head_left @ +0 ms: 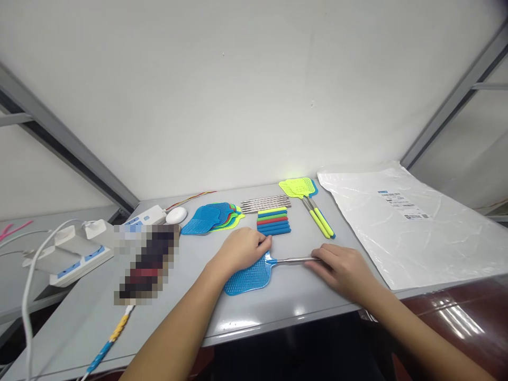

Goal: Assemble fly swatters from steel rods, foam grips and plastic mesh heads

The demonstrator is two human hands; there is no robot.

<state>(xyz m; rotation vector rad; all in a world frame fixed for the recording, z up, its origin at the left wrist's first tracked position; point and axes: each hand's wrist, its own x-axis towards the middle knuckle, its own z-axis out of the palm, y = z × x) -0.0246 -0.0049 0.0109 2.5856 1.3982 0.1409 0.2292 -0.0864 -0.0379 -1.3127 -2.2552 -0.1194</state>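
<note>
A blue fly swatter head (pixel 250 277) lies near the front of the table, joined at its neck to a metal rod (pixel 291 260). My left hand (pixel 246 247) is closed over the upper edge of the head, its fingertips partly hidden. At the other end of the rod, my right hand (pixel 337 265) grips the metal with fingers together. Just beyond my hands lie several coloured handle grips (pixel 273 222) in blue, red, green and yellow. Behind those sits a row of bare metal rods (pixel 266 203). Loose swatter heads (pixel 210 217) are stacked to the left.
Swatters with handles (pixel 298 187) lie at the back right. A large white plastic package (pixel 413 227) covers the table's right side. Leftward are a power strip (pixel 85 264) with plugs, a round white device (pixel 176 215), a blurred-out object (pixel 148 264) and its wrapped cable (pixel 107 344).
</note>
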